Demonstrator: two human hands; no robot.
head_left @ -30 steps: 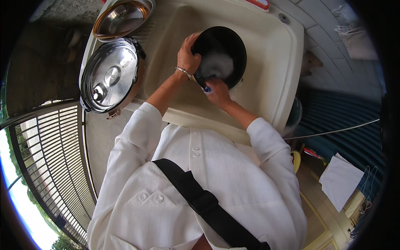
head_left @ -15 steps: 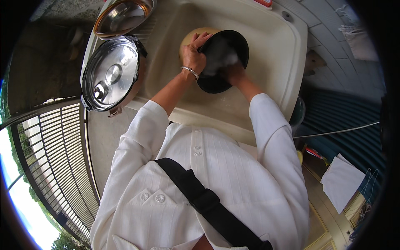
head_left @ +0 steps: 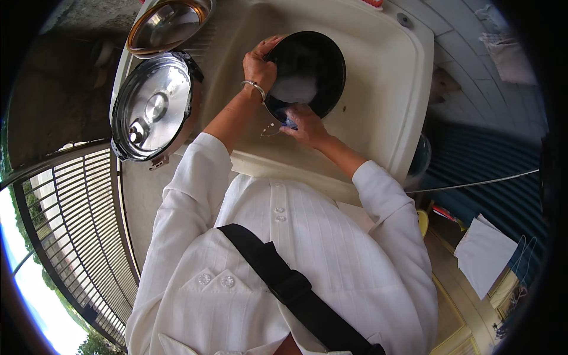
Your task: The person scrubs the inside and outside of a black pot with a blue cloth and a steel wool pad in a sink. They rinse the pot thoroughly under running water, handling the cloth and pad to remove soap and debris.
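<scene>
Gripping the left rim of a black pot [head_left: 310, 65], the left hand [head_left: 258, 62] closes its grip over the pot's edge, thumb and fingers curled on the rim (a thin bracelet sits on the wrist). The pot rests tilted inside a cream sink [head_left: 384, 77], its open mouth turned toward the person, with white foam pooled in its lower part. From the left hand, the pot's middle lies at about three o'clock, touching the fingers.

The right hand [head_left: 302, 125] is at the pot's near rim, at roughly six o'clock of the pot, with its grip narrow around a small blue scrubber [head_left: 291, 122] pressed against the rim; only a bit of the scrubber shows between the fingers. From this hand the pot's middle lies at twelve o'clock.

On the counter [head_left: 142, 195] to the left of the sink, at about nine o'clock of the pot, stands a shiny steel lid [head_left: 151, 106] with dark handles. Beyond it, at about ten o'clock, a second steel vessel [head_left: 168, 25] with a coppery rim sits well apart from the hands. A folded white cloth [head_left: 482, 254] lies far off at four o'clock.
</scene>
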